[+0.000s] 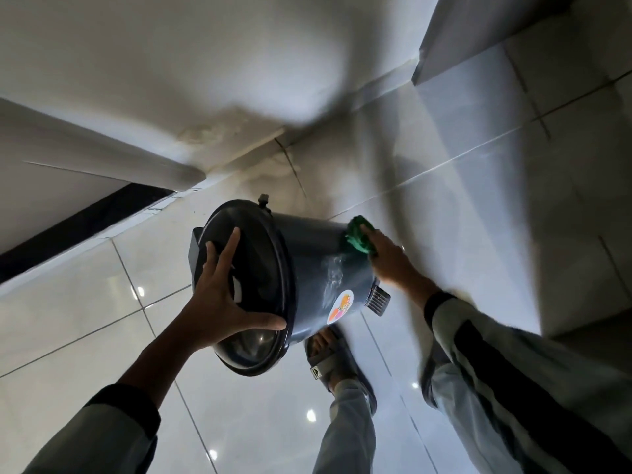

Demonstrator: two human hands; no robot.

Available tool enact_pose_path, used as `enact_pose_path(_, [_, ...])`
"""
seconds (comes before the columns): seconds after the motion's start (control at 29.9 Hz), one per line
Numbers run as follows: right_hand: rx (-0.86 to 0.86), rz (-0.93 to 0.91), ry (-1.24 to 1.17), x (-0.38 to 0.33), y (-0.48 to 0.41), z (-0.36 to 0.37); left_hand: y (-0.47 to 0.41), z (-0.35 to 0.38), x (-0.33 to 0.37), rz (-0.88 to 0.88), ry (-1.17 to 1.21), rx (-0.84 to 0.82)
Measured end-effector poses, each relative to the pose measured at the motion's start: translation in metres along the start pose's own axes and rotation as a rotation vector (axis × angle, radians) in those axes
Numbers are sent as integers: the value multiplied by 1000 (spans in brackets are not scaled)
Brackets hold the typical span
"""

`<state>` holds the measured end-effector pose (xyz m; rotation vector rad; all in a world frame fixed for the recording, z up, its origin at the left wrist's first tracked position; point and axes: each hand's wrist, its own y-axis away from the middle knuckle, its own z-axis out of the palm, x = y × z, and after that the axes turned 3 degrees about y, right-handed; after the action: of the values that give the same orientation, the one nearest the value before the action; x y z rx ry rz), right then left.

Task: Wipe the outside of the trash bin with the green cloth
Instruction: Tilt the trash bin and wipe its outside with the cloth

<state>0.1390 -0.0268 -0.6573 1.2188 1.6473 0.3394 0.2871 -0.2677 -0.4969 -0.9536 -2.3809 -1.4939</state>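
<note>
A dark grey round trash bin is tipped toward me, its black lid facing my way and a round orange-and-white sticker low on its side. My left hand lies spread on the lid, thumb hooked over the lid's rim. My right hand presses a crumpled green cloth against the bin's far side near its base. A pale wet smear shows on the bin's wall just below the cloth. The foot pedal sticks out at the bin's lower right.
Glossy pale floor tiles lie all around. A white wall rises behind the bin, with a black-based ledge at the left. My sandalled foot stands just under the bin. A grey cabinet edge hangs at the upper right.
</note>
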Motion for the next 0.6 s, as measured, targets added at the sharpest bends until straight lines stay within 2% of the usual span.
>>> enact_pose_path(0.07, [-17,113,-1,0,-7,-3,-2,2,2,-3,0,0])
enact_pose_path(0.1, [6,108,15,-8,-3,-4,-3,3,5,-18,10,5])
enact_pose_path(0.13, [48,55,25,-21,4,-4,-3,4,8,-40,25,12])
enact_pose_path(0.2, [137,-166,-3,-53,34,-5,-6,4,15,-75,53,28])
enact_pose_path(0.27, [146,-343,-76,-79,69,-4,-10,1,21,-100,69,34])
enact_pose_path(0.37, [189,-406,-82,-89,98,4,-17,-6,29,-141,103,31])
enact_pose_path(0.43, [252,-329,-31,-81,91,10,-24,-11,31,-168,134,32])
enact_pose_path(0.5, [310,-177,166,-61,62,10,-29,-15,30,-186,157,41])
enact_pose_path(0.53, [279,-72,261,-52,43,8,-31,-16,30,-187,158,51])
enact_pose_path(0.6, [150,95,288,-37,11,-4,-35,-13,31,-183,148,76])
